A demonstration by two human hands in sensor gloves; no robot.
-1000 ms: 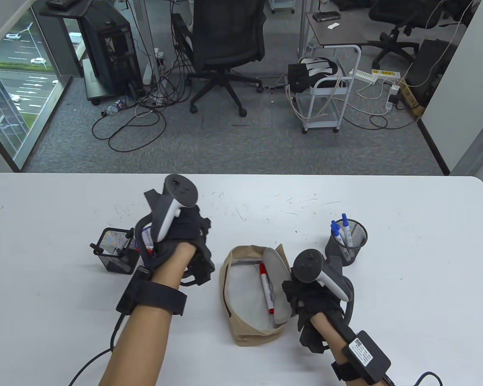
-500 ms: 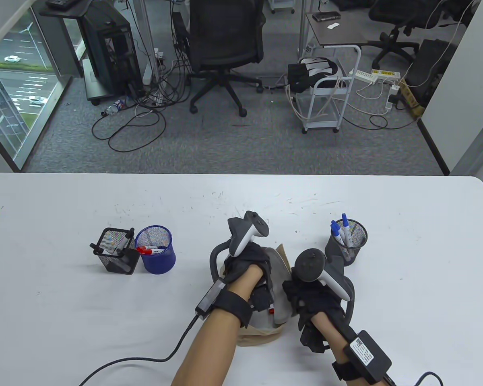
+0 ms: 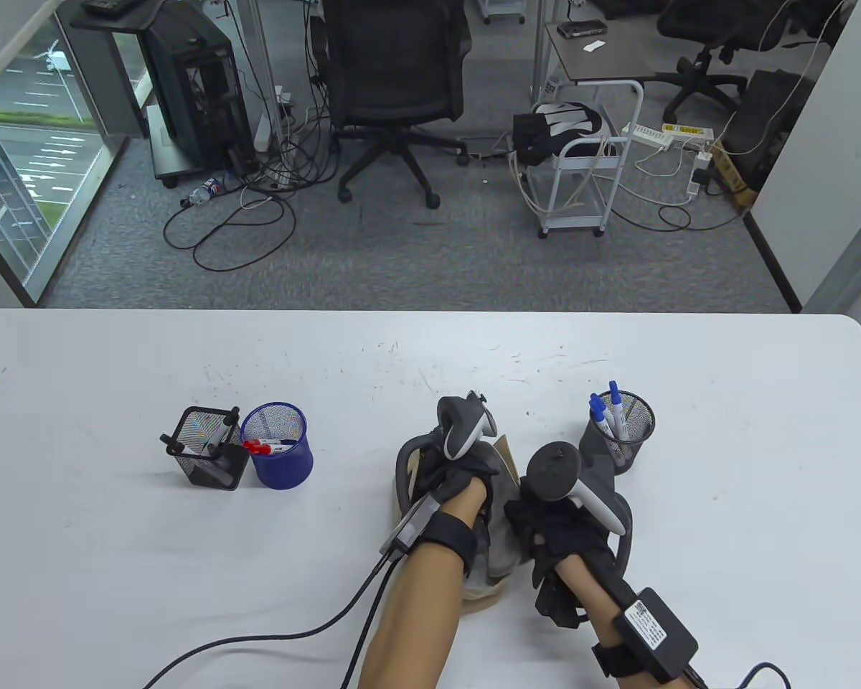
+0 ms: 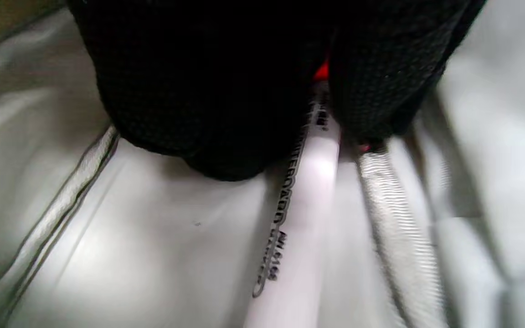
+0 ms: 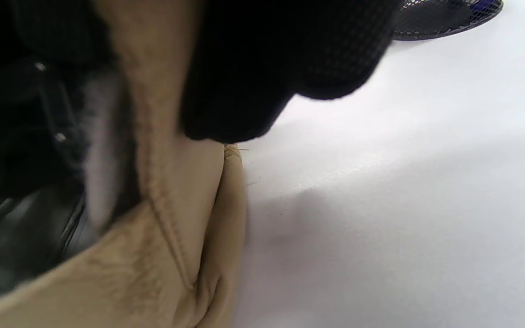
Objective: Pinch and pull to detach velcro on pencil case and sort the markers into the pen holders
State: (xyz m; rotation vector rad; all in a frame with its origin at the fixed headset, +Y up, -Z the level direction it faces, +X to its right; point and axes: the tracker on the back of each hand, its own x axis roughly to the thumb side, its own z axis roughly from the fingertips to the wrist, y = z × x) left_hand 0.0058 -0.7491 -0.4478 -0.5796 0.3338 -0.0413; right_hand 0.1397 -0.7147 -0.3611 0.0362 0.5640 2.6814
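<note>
The tan pencil case (image 3: pixel 506 453) lies open in the middle of the table. My left hand (image 3: pixel 450 479) reaches down into it. In the left wrist view its gloved fingers (image 4: pixel 208 91) close from both sides on the red-capped white marker (image 4: pixel 310 214), which lies on the grey lining. My right hand (image 3: pixel 529 522) grips the case's right edge; the right wrist view shows the tan fabric (image 5: pixel 167 150) pinched between its fingers (image 5: pixel 267 68). The blue holder (image 3: pixel 281 446) contains red markers. In the table view the marker in the case is hidden by my left hand.
A black square mesh holder (image 3: pixel 208 458) with black markers stands left of the blue one. A round black mesh holder (image 3: pixel 623 429) with blue markers is just beyond my right hand. My left glove's cable (image 3: pixel 258 639) trails across the table's front.
My left hand left the blue holder, crossed to the right and went down into the pencil case, onto the red marker. The right hand kept its hold on the case's edge.
</note>
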